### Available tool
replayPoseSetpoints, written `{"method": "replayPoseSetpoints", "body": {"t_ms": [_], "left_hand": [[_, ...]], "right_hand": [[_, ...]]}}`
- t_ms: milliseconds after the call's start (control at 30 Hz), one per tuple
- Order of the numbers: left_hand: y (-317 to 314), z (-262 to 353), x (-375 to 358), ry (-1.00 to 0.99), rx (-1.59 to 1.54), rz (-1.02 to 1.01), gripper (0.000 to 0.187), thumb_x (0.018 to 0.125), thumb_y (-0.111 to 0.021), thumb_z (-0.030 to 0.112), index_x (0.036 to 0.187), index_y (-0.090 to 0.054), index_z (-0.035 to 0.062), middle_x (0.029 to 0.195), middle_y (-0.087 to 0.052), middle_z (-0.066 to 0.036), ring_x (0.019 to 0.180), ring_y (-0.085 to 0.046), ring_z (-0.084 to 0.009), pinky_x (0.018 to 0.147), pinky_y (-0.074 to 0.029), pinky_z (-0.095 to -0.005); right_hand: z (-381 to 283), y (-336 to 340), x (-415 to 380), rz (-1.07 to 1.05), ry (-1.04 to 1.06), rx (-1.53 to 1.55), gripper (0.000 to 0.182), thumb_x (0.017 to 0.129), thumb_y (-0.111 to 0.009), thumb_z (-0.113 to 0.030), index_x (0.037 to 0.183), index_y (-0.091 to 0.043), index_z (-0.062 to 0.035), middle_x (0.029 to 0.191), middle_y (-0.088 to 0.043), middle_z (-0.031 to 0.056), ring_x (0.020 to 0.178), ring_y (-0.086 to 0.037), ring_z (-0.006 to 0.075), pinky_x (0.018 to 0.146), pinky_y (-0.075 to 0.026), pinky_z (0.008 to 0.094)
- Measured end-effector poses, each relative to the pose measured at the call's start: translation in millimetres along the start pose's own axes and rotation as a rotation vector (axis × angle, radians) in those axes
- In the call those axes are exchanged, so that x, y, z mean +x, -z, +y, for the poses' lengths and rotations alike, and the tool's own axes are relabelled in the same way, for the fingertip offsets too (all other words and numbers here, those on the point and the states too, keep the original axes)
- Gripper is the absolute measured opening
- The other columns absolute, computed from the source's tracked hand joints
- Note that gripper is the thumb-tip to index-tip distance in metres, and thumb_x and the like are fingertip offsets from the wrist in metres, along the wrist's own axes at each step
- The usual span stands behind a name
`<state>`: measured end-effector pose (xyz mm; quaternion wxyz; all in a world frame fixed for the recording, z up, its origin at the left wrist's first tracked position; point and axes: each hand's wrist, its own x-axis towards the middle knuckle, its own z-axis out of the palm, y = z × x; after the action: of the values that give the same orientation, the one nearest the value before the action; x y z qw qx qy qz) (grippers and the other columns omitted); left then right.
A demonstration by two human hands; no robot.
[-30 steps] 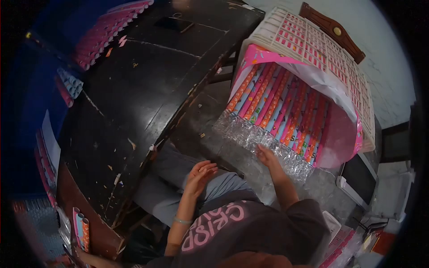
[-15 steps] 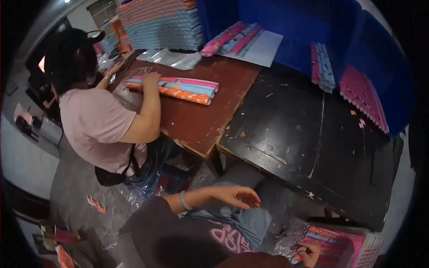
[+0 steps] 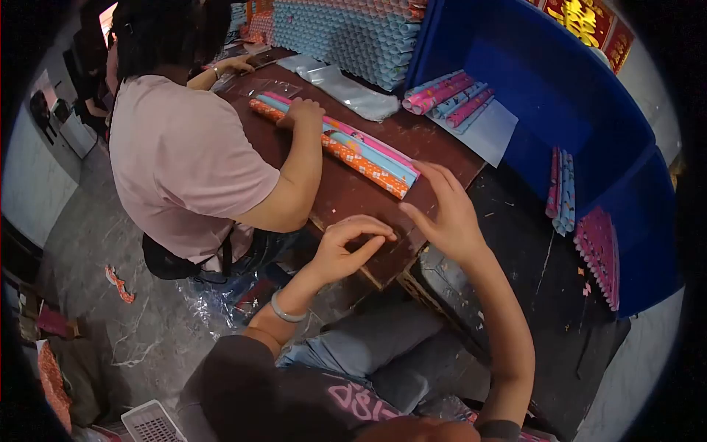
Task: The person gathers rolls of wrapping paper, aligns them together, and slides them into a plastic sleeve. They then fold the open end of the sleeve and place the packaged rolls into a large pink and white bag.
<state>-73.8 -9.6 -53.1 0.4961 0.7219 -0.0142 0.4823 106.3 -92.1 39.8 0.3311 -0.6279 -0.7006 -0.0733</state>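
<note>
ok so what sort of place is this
Probably a small workshop or packing room for patterned rolls: a tall stack of rolls fills the back, clear plastic lies on the brown table, and a co-worker has one arm over more rolls there.

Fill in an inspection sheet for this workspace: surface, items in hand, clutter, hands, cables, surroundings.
Surface: red-brown table adjoining a black table.
Job's things: pink, blue and orange patterned rolls lying side by side on the red-brown table, under a co-worker's hand.
Clutter: small paper scraps on the black table; orange strip on the floor.
Hands: right hand spread at the rolls' near end, contact unclear; left hand curled, nothing visible in it.
Cables: thin dark line on the black table; cannot tell whether cable or mark.
Surroundings: blue partition; large roll stack behind the red-brown table.
</note>
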Motion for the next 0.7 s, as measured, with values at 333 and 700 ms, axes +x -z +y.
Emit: {"method": "replayPoseSetpoints", "body": {"t_ms": [333, 700], "left_hand": [[8, -37, 4, 0.111, 0.141, 0.119, 0.01, 0.085, -0.062, 0.002, 0.094, -0.066, 0.0023, 0.097, -0.07, -0.008, 0.096, -0.067, -0.0223, 0.103, -0.044, -0.043], [3, -42, 2, 0.087, 0.124, 0.179, 0.013, 0.087, -0.061, 0.0, 0.099, -0.066, -0.0013, 0.092, -0.07, -0.011, 0.088, -0.068, -0.0199, 0.103, -0.043, -0.0431]], "right_hand": [[75, -124, 119, -0.566, -0.314, -0.32, 0.135, 0.047, -0.079, -0.071, 0.149, -0.019, -0.0073, 0.147, -0.035, 0.0208, 0.134, -0.037, 0.0384, 0.105, -0.035, 0.0543], [78, -137, 105, -0.251, -0.216, -0.157, 0.073, 0.056, -0.078, -0.042, 0.117, -0.059, -0.0061, 0.112, -0.062, 0.0176, 0.104, -0.061, 0.0337, 0.085, -0.051, 0.0435]]}}
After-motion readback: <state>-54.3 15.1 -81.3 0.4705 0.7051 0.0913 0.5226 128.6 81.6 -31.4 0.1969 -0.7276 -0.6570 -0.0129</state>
